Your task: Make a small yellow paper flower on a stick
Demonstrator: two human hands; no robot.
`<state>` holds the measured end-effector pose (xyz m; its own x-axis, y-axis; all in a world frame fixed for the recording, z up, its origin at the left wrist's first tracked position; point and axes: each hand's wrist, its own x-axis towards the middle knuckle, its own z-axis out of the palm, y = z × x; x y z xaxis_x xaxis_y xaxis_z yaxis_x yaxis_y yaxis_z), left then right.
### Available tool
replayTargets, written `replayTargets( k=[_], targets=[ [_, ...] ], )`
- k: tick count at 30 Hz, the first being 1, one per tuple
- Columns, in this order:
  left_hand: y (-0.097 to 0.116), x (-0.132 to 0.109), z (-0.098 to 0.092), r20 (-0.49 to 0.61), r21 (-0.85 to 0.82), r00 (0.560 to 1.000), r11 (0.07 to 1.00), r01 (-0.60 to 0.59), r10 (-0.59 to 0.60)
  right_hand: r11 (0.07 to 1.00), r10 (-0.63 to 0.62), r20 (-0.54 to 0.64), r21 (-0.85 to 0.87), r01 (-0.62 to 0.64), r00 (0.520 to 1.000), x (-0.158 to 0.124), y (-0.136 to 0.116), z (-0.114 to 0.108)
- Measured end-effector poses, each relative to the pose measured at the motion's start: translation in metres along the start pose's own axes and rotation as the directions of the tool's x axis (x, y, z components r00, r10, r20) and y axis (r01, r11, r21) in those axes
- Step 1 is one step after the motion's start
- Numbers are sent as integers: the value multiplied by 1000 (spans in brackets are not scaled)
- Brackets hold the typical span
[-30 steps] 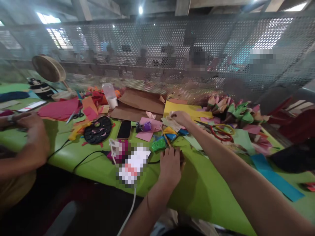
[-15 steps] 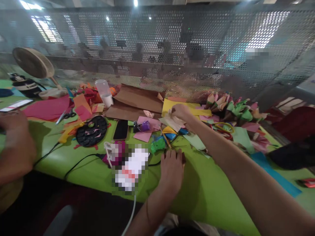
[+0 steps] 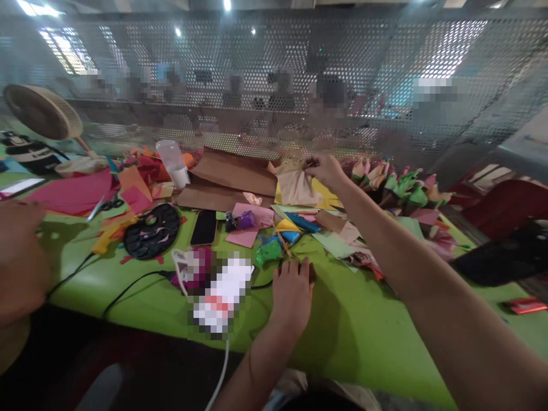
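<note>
My right hand (image 3: 326,172) is stretched out to the back of the table, thumb and fingers pinched on the top edge of a crinkled beige sheet of paper (image 3: 295,184). That sheet hangs over a yellow paper sheet (image 3: 327,197). My left hand (image 3: 292,291) rests at the near part of the green table (image 3: 342,342), fingers bent over something mostly hidden beneath them. A black cable (image 3: 262,285) runs up to that hand. Just beyond its fingertips lie a green plastic bundle (image 3: 269,251) and a thin stick (image 3: 283,244).
To the left are a phone with a blurred screen (image 3: 223,294), a dark phone (image 3: 204,227), a black round palette (image 3: 152,231) and a yellow glue gun (image 3: 112,234). Paper flowers (image 3: 406,185) stand at the back right. Another person's arm (image 3: 21,262) is at the far left.
My right hand has lifted the beige paper up and back, and the sheet now hangs unfolded. The left hand keeps its place. The view has shifted slightly right.
</note>
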<state>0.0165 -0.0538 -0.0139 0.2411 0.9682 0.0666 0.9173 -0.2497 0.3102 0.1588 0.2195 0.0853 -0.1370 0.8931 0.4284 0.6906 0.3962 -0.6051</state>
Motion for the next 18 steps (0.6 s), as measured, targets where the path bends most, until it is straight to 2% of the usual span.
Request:
replayTargets(
  k=[4, 11, 18],
  targets=[
    [0, 1, 0, -9, 12, 1000, 1000, 8, -8, 973, 69, 70, 217, -83, 995, -6, 0, 6],
    [-1, 0, 2, -36, 13, 999, 1000, 12, -12, 929, 102, 111, 345, -135, 989, -18, -8, 0],
    [-7, 2, -2, -187, -249, 981, 969, 2, -50, 873, 139, 226, 431, -227, 964, -46, -22, -19]
  ],
)
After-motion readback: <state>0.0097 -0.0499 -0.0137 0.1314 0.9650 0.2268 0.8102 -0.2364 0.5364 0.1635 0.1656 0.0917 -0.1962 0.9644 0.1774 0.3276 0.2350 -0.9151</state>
